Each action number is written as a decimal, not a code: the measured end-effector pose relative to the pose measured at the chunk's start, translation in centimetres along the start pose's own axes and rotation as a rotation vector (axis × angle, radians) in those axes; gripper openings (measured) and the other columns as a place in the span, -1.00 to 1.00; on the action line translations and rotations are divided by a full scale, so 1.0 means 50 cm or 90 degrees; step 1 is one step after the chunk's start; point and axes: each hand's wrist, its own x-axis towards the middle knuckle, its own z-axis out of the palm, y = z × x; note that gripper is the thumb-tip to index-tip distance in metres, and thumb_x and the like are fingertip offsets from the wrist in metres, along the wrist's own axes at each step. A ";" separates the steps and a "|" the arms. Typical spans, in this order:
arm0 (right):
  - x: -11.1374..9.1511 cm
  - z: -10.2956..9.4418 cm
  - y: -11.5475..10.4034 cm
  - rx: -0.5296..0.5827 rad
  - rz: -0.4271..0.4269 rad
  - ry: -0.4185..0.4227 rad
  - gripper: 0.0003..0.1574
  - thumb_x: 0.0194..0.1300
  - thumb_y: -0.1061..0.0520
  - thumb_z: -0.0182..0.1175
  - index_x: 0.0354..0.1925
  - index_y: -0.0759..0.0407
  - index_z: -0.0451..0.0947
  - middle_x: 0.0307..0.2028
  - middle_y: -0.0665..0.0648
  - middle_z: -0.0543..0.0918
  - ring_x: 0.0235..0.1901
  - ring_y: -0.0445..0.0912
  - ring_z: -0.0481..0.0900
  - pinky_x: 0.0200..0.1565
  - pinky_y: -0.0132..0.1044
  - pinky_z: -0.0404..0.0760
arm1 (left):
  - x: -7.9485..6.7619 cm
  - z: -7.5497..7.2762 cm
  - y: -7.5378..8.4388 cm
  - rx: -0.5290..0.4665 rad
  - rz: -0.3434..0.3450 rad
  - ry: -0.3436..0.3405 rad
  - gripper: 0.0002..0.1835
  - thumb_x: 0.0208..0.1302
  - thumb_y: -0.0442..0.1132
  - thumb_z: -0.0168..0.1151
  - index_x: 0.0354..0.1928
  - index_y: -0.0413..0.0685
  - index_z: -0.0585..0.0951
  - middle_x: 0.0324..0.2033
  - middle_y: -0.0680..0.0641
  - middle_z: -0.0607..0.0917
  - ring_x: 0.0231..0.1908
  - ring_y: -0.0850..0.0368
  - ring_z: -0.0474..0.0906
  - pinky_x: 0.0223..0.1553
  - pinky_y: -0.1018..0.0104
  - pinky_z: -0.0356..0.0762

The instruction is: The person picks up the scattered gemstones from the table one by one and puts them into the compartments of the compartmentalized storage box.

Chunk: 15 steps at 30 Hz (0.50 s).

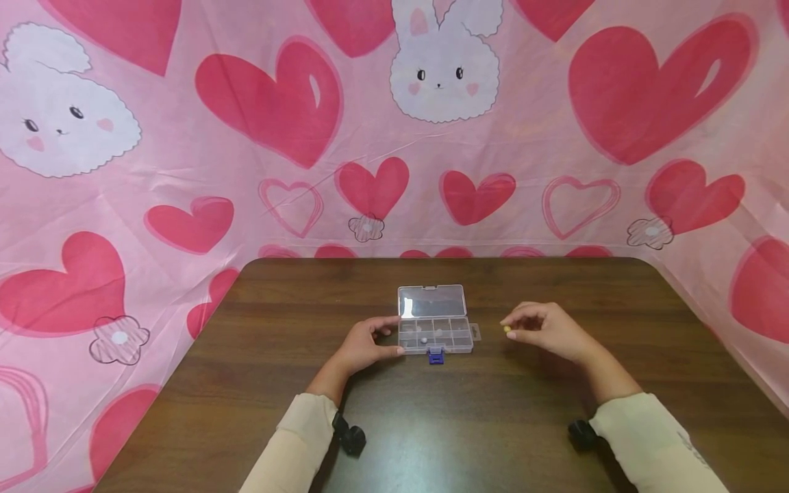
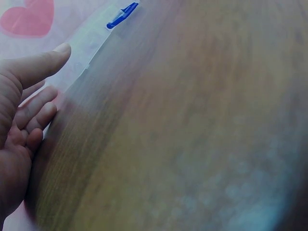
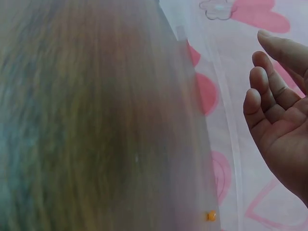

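A clear plastic compartment box point(image 1: 456, 340) lies on the table with its lid point(image 1: 431, 302) raised behind it and a blue latch point(image 1: 435, 357) at the front. At the box's left end my left hand point(image 1: 365, 346) holds it, thumb at the front corner and index finger toward the back. A pale bead point(image 1: 424, 340) shows in a front compartment. To the right of the box, my right hand point(image 1: 545, 329) pinches a small yellow bead point(image 1: 507, 329) between thumb and index fingertips. In the right wrist view the thumb point(image 3: 284, 50) hides that pinch.
Another orange-yellow bead point(image 3: 211, 216) lies near the table's far edge in the right wrist view; in the head view it is hidden. A brown wooden table point(image 1: 444, 424) bears everything. A pink cloth point(image 1: 524, 130) with hearts and rabbits hangs behind.
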 end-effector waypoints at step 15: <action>0.033 0.026 -0.015 0.001 0.003 -0.010 -0.77 0.10 0.31 0.43 -0.22 0.15 0.73 -0.32 0.08 0.68 -0.36 -0.13 0.59 -0.38 -0.33 0.55 | -0.002 -0.002 0.002 0.002 -0.003 -0.003 -0.37 -0.04 -0.16 0.58 0.16 -0.01 0.63 -0.02 0.02 0.66 -0.06 0.07 0.54 0.04 0.08 0.42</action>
